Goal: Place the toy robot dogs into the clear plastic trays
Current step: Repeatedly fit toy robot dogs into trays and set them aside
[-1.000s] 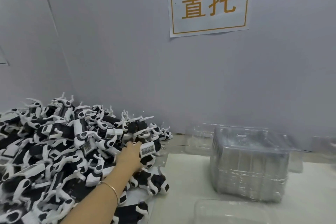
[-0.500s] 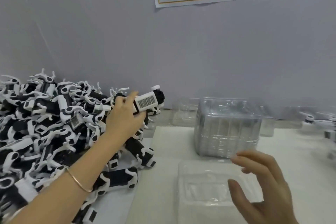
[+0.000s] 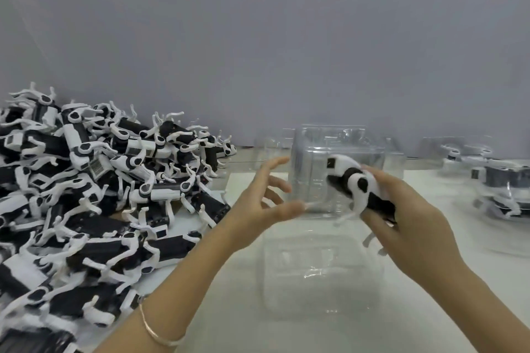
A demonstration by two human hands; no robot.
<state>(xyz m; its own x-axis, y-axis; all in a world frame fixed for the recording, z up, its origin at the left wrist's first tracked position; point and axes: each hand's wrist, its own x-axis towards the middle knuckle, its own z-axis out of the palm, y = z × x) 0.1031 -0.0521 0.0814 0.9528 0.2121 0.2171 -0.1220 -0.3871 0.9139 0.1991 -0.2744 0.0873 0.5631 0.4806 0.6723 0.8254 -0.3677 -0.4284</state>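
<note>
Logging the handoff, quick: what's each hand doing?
Left hand: open, empty.
Right hand: closed on a toy robot dog.

My white table [image 3: 238, 324] held toy-dog heap [image 3: 86, 195] left, clear tray [image 3: 318, 275] centre, tray stack [image 3: 312, 180] behind, filled trays [image 3: 502, 189] right.

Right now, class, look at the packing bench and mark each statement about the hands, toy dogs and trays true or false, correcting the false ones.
1. The right hand holds a toy robot dog. True.
2. The left hand grips a toy dog. False: it is open and holds nothing.
3. The pile of toy dogs lies to the person's left. True.
4. The single clear tray below the hands already holds a dog. False: it looks empty.
5. A stack of clear trays stands behind the hands. True.
6. A bracelet is on the right wrist. False: the bracelet is on the left wrist.
</note>
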